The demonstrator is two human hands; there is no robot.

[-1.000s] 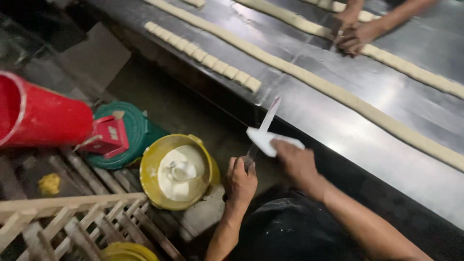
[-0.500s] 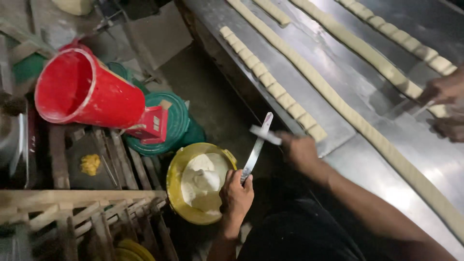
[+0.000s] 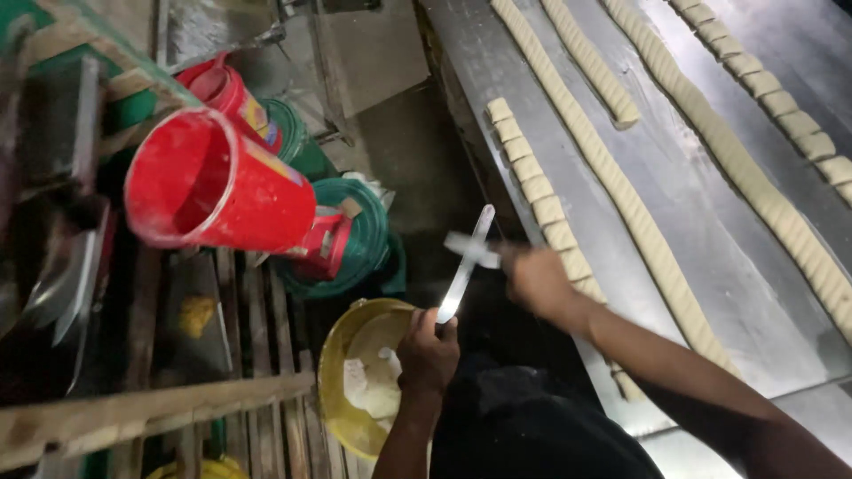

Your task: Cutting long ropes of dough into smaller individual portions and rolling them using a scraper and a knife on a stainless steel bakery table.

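My left hand (image 3: 428, 348) grips the handle of a long metal knife (image 3: 465, 266) whose blade points up and away. My right hand (image 3: 535, 278) holds a pale flat scraper-like piece (image 3: 471, 249) across the blade, blurred by motion. Both hands hover beside the edge of a steel table (image 3: 701, 204). On the table lie long twisted dough ropes (image 3: 612, 177) and a row of cut dough pieces (image 3: 532, 182) near my right hand. Below my left hand stands a yellow bowl (image 3: 335, 390) with white flour or dough in it.
A red plastic jug (image 3: 222, 186) sits at the left over green lids (image 3: 355, 239). Wooden slats (image 3: 142, 408) and a dark tray (image 3: 191, 319) fill the lower left. More cut dough pieces (image 3: 781, 102) run along the table's far right.
The view has swung left and closer. My hands with the knife and scraper stay together. The other person's hands at the table's far side are no longer in view.
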